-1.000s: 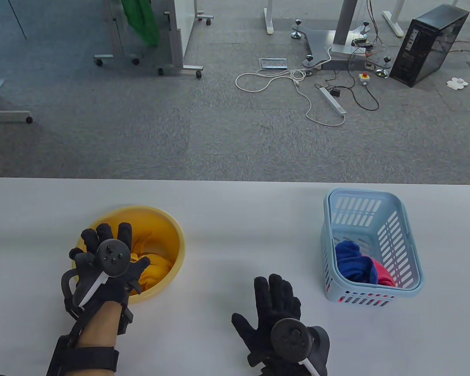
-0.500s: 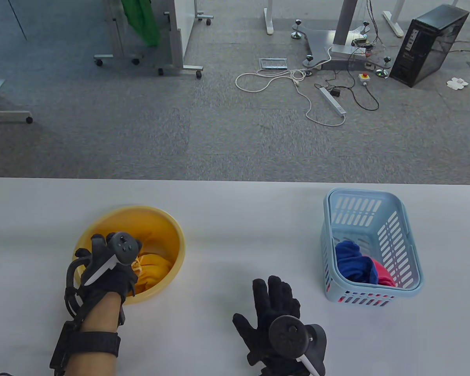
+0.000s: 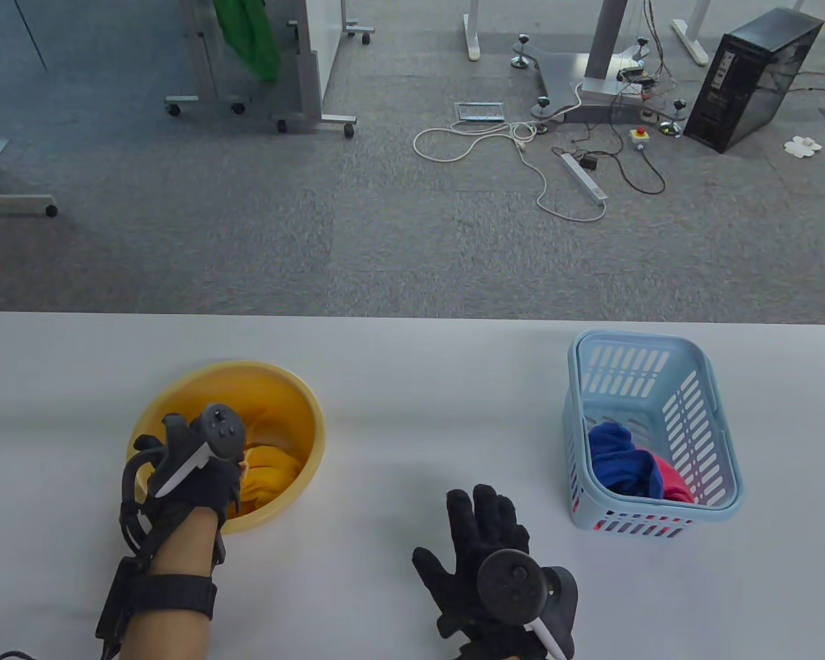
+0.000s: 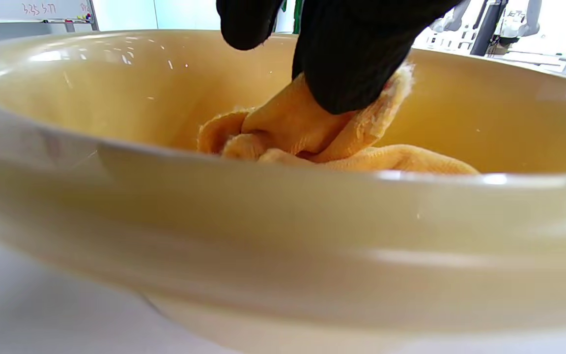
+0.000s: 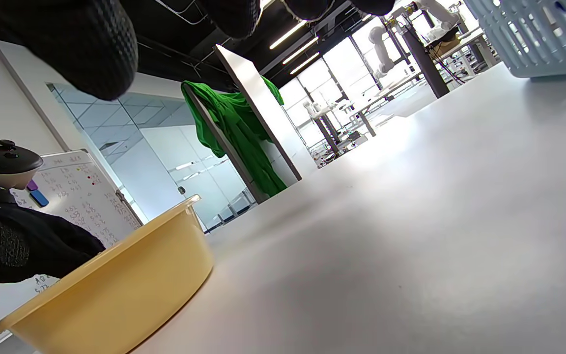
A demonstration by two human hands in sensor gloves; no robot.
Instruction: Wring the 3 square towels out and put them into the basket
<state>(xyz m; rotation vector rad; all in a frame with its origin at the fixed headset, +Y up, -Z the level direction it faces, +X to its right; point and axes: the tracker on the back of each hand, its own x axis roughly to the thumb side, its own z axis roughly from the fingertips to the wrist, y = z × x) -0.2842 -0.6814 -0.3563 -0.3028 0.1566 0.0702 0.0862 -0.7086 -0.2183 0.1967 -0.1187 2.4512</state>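
Last towel pickup — left hand (image 3: 191, 474) pinches the yellow towel (image 3: 269, 469) inside the yellow basin (image 3: 314, 425), lower left of frame. Right hand (image 3: 489, 543) flat on the table, fingers spread, empty. Next: lift, wring with both hands, carry to the basket (image 3: 702, 371) at right. Left wrist view alone shows the pinch — fingertips (image 4: 349, 73) bunching cloth.

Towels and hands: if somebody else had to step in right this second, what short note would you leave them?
Left hand: reaching into the yellow basin, fingers pinching the yellow towel, which still lies in the basin.
Right hand: open, holding nothing, over the table between basin and basket.
Done: blue towel and red towel lie in the light blue basket.
Left: lift the yellow towel out, wring it with both hands, put it into the basket.
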